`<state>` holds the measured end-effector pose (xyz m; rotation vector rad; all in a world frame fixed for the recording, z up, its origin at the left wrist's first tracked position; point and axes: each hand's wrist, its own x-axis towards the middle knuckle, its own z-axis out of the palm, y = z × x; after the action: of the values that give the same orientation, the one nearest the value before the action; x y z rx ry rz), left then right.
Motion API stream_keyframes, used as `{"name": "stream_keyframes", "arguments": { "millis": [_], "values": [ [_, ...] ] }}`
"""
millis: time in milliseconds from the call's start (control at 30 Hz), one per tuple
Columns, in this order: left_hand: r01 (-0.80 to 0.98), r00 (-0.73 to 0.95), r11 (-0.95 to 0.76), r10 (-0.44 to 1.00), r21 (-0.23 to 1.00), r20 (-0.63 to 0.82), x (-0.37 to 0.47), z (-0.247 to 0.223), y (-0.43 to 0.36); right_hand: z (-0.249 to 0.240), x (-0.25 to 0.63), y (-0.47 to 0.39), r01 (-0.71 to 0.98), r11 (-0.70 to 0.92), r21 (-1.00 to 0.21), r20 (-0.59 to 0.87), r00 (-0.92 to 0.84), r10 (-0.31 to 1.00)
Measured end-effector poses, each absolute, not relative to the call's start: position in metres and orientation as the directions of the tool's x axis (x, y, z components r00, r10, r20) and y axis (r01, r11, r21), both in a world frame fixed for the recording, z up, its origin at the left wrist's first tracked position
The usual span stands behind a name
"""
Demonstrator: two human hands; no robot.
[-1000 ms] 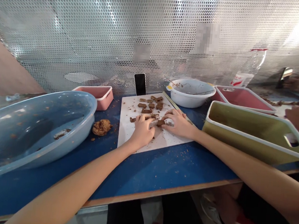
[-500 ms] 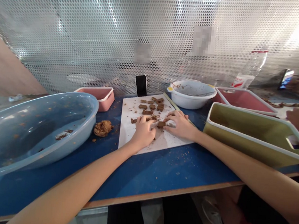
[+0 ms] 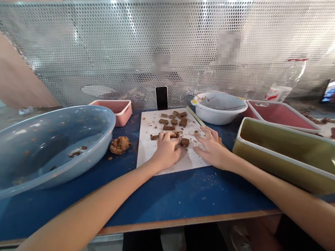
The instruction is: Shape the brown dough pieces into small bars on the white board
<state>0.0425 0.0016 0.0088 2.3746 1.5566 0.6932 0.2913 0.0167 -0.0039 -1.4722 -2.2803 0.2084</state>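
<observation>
Curling over the middle of the white board [image 3: 145, 155], the left hand [image 3: 166, 152] has its thumb near a small brown block [image 3: 184, 142]; whether its fingertips pinch anything is hidden. The right hand [image 3: 215, 151] is spread, its fingers apart from that block, which sits between the hands at the center of the frame. More brown pieces [image 3: 169, 128] lie in rough rows farther up the board, among crumbs. A pale strip [image 3: 195, 116] runs along the board's right side.

Left of the board are a brown lump [image 3: 120, 145], a large blue tub [image 3: 45, 142] and a small pink box [image 3: 124, 116]. A phone [image 3: 162, 98] leans against the mesh panel [image 3: 109, 50], upper center. To the right are a white basin [image 3: 218, 115], a larger pink box [image 3: 286, 112] and a green box [image 3: 284, 167]. Upper right, a clear bottle [image 3: 291, 79] carries a red-and-white label [image 3: 278, 93], its writing too small to read.
</observation>
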Motion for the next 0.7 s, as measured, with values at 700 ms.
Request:
{"name": "stream_keyframes", "arguments": {
  "millis": [700],
  "values": [
    [0.791,0.391,-0.486,0.869,0.373,0.304,0.040,0.002,0.005,-0.004,0.271,0.000,0.796,0.460,-0.393,0.145,-0.440,0.886]
  ]
}}
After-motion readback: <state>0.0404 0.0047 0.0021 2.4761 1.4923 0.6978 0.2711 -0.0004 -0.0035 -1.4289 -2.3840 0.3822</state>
